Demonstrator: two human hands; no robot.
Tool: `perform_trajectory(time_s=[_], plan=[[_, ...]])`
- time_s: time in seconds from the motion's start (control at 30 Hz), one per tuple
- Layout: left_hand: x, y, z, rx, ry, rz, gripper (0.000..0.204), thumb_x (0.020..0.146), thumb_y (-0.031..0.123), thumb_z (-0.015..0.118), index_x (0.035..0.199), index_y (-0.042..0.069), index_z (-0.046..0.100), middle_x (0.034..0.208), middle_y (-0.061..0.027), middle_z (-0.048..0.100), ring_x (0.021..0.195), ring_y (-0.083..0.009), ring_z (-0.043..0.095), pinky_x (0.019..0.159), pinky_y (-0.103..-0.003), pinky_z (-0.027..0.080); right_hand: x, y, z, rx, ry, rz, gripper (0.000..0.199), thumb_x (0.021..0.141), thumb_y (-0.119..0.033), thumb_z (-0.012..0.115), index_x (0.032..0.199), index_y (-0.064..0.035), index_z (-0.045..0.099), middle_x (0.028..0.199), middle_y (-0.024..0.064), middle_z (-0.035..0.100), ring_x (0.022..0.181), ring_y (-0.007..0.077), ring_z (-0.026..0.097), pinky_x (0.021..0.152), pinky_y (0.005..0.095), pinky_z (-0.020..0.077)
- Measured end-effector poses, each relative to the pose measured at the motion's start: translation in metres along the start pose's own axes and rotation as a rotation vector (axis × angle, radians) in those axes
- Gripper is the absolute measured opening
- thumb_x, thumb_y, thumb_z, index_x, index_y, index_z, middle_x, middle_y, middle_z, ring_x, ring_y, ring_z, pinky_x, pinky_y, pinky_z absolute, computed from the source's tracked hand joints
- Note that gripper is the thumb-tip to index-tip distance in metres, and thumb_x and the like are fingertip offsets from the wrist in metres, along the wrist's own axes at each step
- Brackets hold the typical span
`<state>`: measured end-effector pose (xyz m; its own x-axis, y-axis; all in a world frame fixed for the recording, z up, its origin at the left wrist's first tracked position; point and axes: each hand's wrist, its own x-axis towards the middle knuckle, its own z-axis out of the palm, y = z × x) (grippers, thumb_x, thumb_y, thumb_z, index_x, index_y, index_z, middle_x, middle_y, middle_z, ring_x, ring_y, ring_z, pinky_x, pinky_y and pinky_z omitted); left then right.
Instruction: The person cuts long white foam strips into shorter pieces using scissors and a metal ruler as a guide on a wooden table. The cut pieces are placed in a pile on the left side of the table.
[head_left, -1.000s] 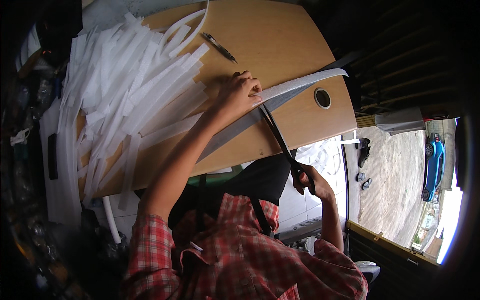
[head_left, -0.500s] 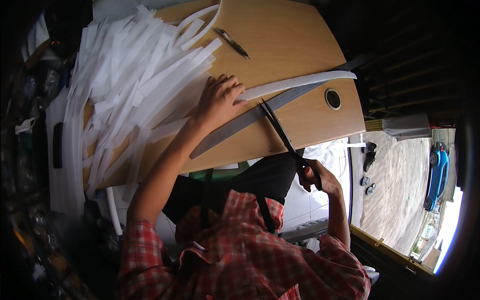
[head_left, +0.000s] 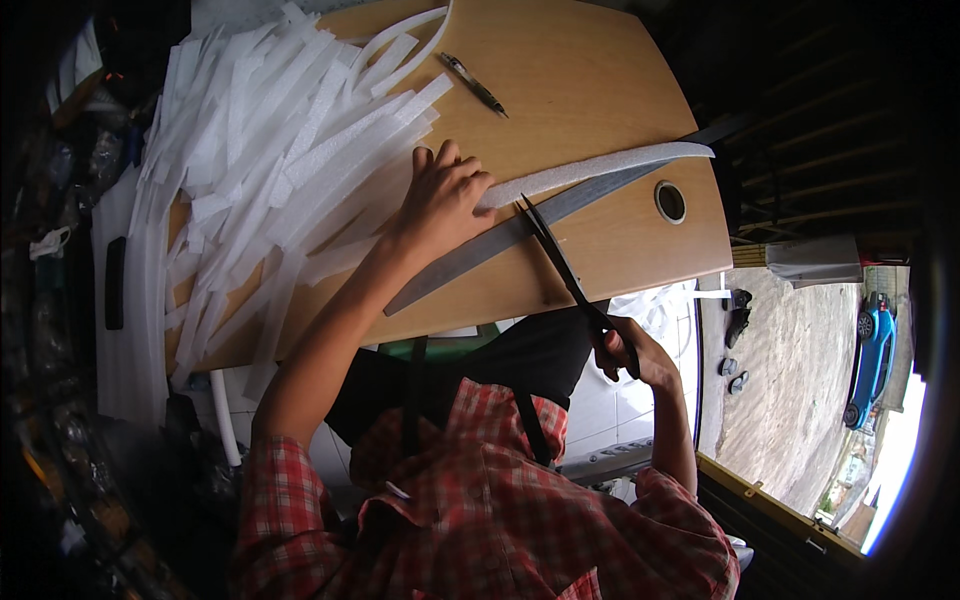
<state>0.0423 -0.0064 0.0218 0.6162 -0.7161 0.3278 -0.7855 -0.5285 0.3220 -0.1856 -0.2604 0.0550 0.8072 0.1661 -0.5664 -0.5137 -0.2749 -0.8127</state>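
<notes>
My left hand (head_left: 440, 200) is closed on the near end of a long white foam strip (head_left: 605, 168), which stretches right across the wooden table (head_left: 560, 85) to its right edge. Beneath the strip and partly beside it lies a flat grey metal bar (head_left: 455, 268), slanting across the table. In my right hand (head_left: 640, 352), just off the table's front edge, is a pair of black scissors (head_left: 562, 262). Their long blades point up and left, slightly apart, with the tips close by the strip, not far from my left fingers. Whether the tips touch the strip I cannot tell.
A large heap of white foam strips (head_left: 250, 150) covers the table's left side, some hanging over the front edge. A pen (head_left: 475, 86) lies farther back. A round cable hole (head_left: 670, 202) is at the right. Past a doorway, a blue car (head_left: 873, 365) stands outside.
The scissors have shifted very slightly left toward the strip and my left hand. My left hand keeps its hold; otherwise the view has only moved a little.
</notes>
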Motion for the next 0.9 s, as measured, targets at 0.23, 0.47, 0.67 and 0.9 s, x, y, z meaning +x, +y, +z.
perform_trajectory(time_s=[0.23, 0.47, 0.67, 0.9], plan=[[0.011, -0.003, 0.004, -0.139, 0.107, -0.128, 0.015, 0.085, 0.018, 0.073, 0.092, 0.006, 0.070, 0.083, -0.0077, 0.068, 0.088, -0.0254, 0.060, 0.084, -0.042, 0.041, 0.001, -0.006, 0.003, -0.010, -0.014, -0.026, 0.089, 0.073, -0.092, 0.051, 0.081, -0.0037, 0.052, 0.057, 0.0014, 0.049, 0.051, 0.0103, 0.050, 0.046, 0.0261, 0.0375], [-0.024, -0.001, -0.031, -0.650, -0.031, -0.426, 0.023, 0.100, 0.018, 0.063, 0.102, -0.004, 0.070, 0.068, -0.0088, 0.069, 0.060, -0.0085, 0.062, 0.056, -0.027, 0.045, 0.004, -0.004, 0.002, -0.058, -0.025, -0.039, 0.092, 0.073, -0.095, 0.047, 0.078, -0.0033, 0.052, 0.057, 0.0027, 0.051, 0.052, 0.0123, 0.055, 0.047, 0.0276, 0.0404], [-0.073, 0.001, -0.048, -0.679, -0.112, -0.580, 0.025, 0.099, 0.018, 0.065, 0.106, -0.005, 0.072, 0.070, -0.0072, 0.069, 0.063, -0.0049, 0.060, 0.058, -0.025, 0.045, 0.006, -0.007, 0.003, -0.024, -0.033, -0.042, 0.093, 0.071, -0.096, 0.048, 0.079, -0.0027, 0.053, 0.059, 0.0026, 0.051, 0.053, 0.0124, 0.055, 0.047, 0.0280, 0.0412], [-0.103, -0.012, -0.049, -0.549, 0.083, -0.608, 0.021, 0.096, 0.014, 0.068, 0.099, -0.006, 0.073, 0.078, -0.0100, 0.072, 0.067, -0.0114, 0.063, 0.061, -0.028, 0.050, 0.014, 0.009, -0.004, -0.041, -0.038, -0.068, 0.110, 0.080, -0.087, 0.049, 0.137, 0.0059, 0.043, 0.057, 0.0032, 0.053, 0.051, 0.0129, 0.056, 0.048, 0.0289, 0.0452]])
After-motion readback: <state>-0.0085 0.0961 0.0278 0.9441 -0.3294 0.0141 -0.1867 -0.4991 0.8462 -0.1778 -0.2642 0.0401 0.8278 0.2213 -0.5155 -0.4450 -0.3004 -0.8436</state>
